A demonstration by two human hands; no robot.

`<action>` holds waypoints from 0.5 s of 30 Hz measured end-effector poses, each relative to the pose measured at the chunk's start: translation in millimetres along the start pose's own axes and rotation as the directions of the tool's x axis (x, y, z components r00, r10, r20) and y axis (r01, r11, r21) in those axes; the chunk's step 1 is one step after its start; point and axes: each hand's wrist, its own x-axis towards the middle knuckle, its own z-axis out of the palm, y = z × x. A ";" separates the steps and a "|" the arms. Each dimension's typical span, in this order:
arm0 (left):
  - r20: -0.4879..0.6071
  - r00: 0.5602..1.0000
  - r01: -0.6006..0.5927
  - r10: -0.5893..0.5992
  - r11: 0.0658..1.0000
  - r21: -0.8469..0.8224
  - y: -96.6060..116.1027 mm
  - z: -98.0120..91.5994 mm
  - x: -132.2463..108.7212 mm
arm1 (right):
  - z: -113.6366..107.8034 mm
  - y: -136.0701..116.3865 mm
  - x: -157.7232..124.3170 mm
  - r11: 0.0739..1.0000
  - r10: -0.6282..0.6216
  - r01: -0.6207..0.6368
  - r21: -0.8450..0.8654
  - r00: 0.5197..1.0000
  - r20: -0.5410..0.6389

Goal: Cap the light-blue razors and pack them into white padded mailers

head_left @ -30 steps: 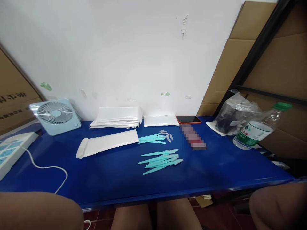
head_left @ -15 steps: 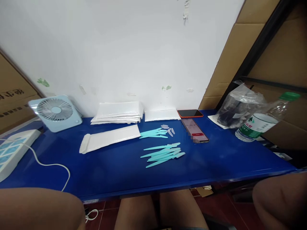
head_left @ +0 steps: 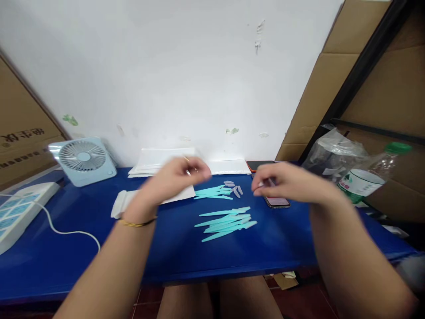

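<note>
My left hand hovers over the white padded sleeve and the stack of white sleeves behind it; motion smears its fingers. My right hand is in the air above a phone, fingers bent, with a gap between thumb and forefinger and nothing plainly held. Turquoise eyebrow razors lie in a loose pile on the blue table, pale blade covers at their right ends. More turquoise razors lie with their left ends at the sleeve's mouth. Several small pale translucent caps rest to their right.
White sleeves are stacked by the wall, with another white sleeve alongside. A light blue fan and a white power strip with a cable stand left. A water bottle and a bagged container stand right.
Both my hands have come up from the near edge to above the table, left toward the sleeves, right over the phone. The razors, caps and sleeves have stayed in place.
</note>
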 end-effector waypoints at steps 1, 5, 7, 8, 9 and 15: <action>0.128 0.992 -0.009 0.006 1.000 0.018 -5.1 14.0 2.9 | 12.8 4.3 13.7 0.999 -0.021 0.024 -0.028 0.994 0.110; 0.385 0.922 -0.033 -0.033 0.986 0.164 -35.5 75.4 9.6 | 61.0 30.8 55.6 0.996 -0.039 0.066 -0.058 0.926 0.377; 0.417 0.908 -0.056 -0.034 0.978 0.202 -47.8 92.6 9.9 | 73.3 41.0 62.1 0.997 -0.056 0.073 -0.025 0.908 0.414; 0.432 0.901 -0.063 -0.033 0.976 0.207 -51.9 96.6 9.8 | 76.4 44.5 62.6 0.997 -0.063 0.074 -0.009 0.903 0.424; 0.445 0.895 -0.064 -0.033 0.977 0.202 -54.7 98.4 9.9 | 78.1 47.1 62.1 0.997 -0.069 0.074 0.005 0.900 0.430; 0.368 0.929 -0.049 -0.041 0.971 0.232 -59.5 95.5 16.3 | 78.6 56.4 61.3 0.995 -0.063 0.040 0.087 0.957 0.284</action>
